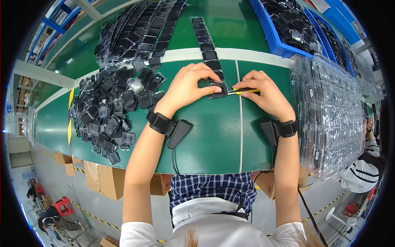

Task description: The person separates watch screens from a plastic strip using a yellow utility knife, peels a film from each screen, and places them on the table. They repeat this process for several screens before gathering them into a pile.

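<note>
My left hand [190, 87] is closed, thumb and fingers pinching a small black square piece [219, 90] at the near end of a strip of wrapped black squares [209, 55]. The strip runs away from me up the green table. In my right hand [265, 94] is a slim yellow-and-black tool with a metal tip [247, 90]; its exact kind is unclear. The tip points left, at the right edge of the square piece. Left of my left hand lies a heap of loose black squares [111, 105] in clear wrapping.
More strips of black squares [144, 31] lie at the back left. Blue bins [284, 47] full of black pieces stand at the back right. Stacked clear plastic trays [329, 119] line the right edge. Cardboard boxes [105, 181] are below the table, and a person [362, 173] is at the far right.
</note>
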Available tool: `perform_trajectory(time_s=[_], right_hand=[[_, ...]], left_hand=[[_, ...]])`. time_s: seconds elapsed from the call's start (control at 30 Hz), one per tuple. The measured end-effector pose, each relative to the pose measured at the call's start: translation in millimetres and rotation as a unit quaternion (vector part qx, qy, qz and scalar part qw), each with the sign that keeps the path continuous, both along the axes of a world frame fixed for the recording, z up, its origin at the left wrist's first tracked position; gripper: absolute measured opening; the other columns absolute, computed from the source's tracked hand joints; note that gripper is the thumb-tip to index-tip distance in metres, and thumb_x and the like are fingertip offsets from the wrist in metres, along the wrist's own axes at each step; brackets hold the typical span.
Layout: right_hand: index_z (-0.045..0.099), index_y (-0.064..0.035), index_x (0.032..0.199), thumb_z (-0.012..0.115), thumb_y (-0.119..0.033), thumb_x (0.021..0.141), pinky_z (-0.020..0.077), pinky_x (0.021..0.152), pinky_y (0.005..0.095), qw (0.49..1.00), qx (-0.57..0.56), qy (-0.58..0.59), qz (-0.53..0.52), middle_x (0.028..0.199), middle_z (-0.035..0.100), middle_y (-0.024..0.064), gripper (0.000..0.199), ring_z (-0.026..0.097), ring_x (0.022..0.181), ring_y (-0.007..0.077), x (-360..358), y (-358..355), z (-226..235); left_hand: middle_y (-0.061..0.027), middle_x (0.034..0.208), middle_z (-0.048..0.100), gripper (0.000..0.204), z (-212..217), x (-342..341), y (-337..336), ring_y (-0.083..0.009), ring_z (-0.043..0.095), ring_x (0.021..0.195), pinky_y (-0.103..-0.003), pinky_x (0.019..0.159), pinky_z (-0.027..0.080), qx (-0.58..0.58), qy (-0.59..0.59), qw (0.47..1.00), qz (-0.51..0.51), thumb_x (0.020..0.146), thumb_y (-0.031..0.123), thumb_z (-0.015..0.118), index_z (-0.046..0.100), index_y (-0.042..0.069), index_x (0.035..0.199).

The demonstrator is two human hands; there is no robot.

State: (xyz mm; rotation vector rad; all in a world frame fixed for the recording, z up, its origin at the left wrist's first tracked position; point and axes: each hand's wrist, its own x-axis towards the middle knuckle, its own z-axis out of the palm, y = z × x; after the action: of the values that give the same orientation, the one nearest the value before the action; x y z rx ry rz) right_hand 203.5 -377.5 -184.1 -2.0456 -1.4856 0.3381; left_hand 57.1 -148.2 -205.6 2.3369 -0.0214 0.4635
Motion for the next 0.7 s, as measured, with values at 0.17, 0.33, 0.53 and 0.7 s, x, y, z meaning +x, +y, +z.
perform_trajectory(time_s=[0.17,0.33,0.53,0.7], right_hand=[[0.078,-0.0127,0.114,0.075,-0.009,0.088,0.0400,0.106,0.0414,0.999,0.010,-0.031,-0.012,0.109,0.064,0.0039,0.026,0.057,0.112,0.0256,-8,8,-2],[0.078,-0.0138,0.112,0.074,-0.010,0.089,0.0355,0.109,0.0412,0.997,0.056,-0.050,0.019,0.110,0.064,0.0020,0.023,0.057,0.113,0.0248,-1,12,-12],[0.078,-0.0139,0.111,0.073,-0.009,0.090,0.0333,0.111,0.0404,0.999,0.004,-0.039,0.017,0.110,0.064,0.0023,0.023,0.058,0.112,0.0248,20,-9,-6],[0.077,-0.0130,0.114,0.073,-0.008,0.091,0.0394,0.103,0.0395,0.995,0.029,-0.052,-0.080,0.108,0.065,0.0032,0.024,0.059,0.109,0.0250,12,-1,-10]], left_hand=[[-0.0034,0.104,0.070,0.016,-1,0,2,-0.0248,0.068,0.095,-0.037,0.085,0.053,-0.054,0.029,0.998,0.005,0.081,0.021,0.085,0.078,0.010,0.091],[-0.0050,0.106,0.071,0.015,4,1,5,-0.0226,0.068,0.101,-0.034,0.091,0.053,-0.080,0.053,0.995,-0.010,0.082,0.013,0.085,0.076,0.004,0.092],[-0.0047,0.108,0.072,0.015,5,-15,23,-0.0207,0.068,0.102,-0.033,0.093,0.052,-0.059,0.048,0.997,0.002,0.082,0.009,0.083,0.076,0.004,0.095],[-0.0021,0.116,0.069,0.030,13,-31,36,-0.0193,0.064,0.101,-0.033,0.092,0.050,-0.070,0.057,0.992,0.084,0.079,0.007,0.083,0.076,0.011,0.107]])
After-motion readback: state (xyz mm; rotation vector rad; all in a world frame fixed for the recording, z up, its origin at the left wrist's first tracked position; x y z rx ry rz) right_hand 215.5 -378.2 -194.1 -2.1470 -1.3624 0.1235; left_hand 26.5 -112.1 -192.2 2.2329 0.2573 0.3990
